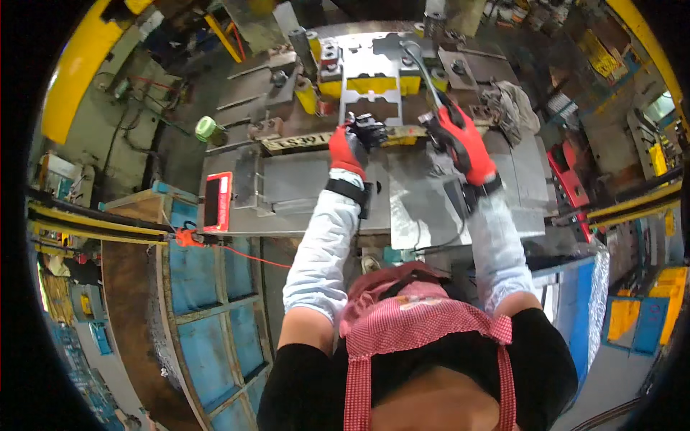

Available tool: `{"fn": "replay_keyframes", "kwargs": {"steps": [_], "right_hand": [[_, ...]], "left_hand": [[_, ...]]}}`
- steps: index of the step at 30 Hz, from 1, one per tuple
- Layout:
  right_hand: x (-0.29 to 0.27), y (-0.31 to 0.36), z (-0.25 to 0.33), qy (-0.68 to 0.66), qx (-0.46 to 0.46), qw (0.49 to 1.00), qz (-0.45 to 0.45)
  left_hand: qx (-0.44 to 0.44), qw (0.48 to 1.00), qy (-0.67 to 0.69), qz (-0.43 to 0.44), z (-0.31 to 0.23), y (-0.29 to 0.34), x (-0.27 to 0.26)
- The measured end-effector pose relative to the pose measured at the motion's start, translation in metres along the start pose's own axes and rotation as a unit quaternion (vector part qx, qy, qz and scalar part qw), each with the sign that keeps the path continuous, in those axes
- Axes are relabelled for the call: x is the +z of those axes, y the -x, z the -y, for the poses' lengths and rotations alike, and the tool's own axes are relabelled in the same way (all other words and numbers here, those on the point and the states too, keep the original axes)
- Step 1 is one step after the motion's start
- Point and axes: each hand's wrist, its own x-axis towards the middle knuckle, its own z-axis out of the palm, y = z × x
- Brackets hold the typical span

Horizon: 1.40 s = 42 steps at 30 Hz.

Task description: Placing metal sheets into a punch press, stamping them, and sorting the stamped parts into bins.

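Observation:
My left hand [353,144], in a red and black glove, is at the near edge of the press die, its dark fingertips curled. What they hold, if anything, cannot be made out. Just beyond it lies a flat, notched sheet-metal piece [393,100] over yellow die blocks [371,85]. My right hand [463,144], gloved the same way, is closed around the lower end of a long grey rod-shaped tool [430,79]. The tool's bent tip reaches over the far part of the metal, near a dark flat plate.
Grey sheets [424,205] lie on the table before me, with a red-framed black panel [217,201] at its left. A crumpled grey cloth [514,111] sits right of the die. A blue-panelled rack [198,287] stands at left; yellow-and-black bars flank both sides.

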Motion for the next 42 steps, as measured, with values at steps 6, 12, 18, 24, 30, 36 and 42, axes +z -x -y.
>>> {"fn": "replay_keyframes", "kwargs": {"steps": [6, 12, 18, 24, 30, 36, 42], "right_hand": [[-0.046, 0.145, -0.043, -0.022, 0.167, 0.983, -0.078], [-0.066, 0.169, -0.093, -0.032, 0.282, 0.947, -0.151], [-0.041, 0.152, -0.07, -0.027, 0.216, 0.972, -0.092], [-0.025, 0.135, -0.075, -0.019, 0.226, 0.974, -0.024], [-0.002, 0.119, -0.072, -0.047, 0.216, 0.975, 0.031], [0.017, 0.108, -0.076, 0.008, 0.209, 0.965, 0.16], [0.02, 0.064, -0.124, 0.078, 0.133, 0.979, 0.135]], "left_hand": [[0.26, 0.808, -0.527, -0.038, -0.027, 0.06, 0.054], [0.372, 0.644, -0.659, -0.115, -0.056, 0.204, 0.06], [0.246, 0.802, -0.52, -0.16, -0.133, 0.429, 0.092], [0.408, 0.589, -0.337, -0.611, -0.271, 0.558, -0.021], [0.301, 0.81, -0.131, -0.486, -0.349, 0.456, -0.071], [-0.068, 0.931, -0.279, -0.227, -0.169, 0.359, -0.07], [-0.161, 0.796, -0.583, 0.006, -0.021, 0.307, -0.053]]}}
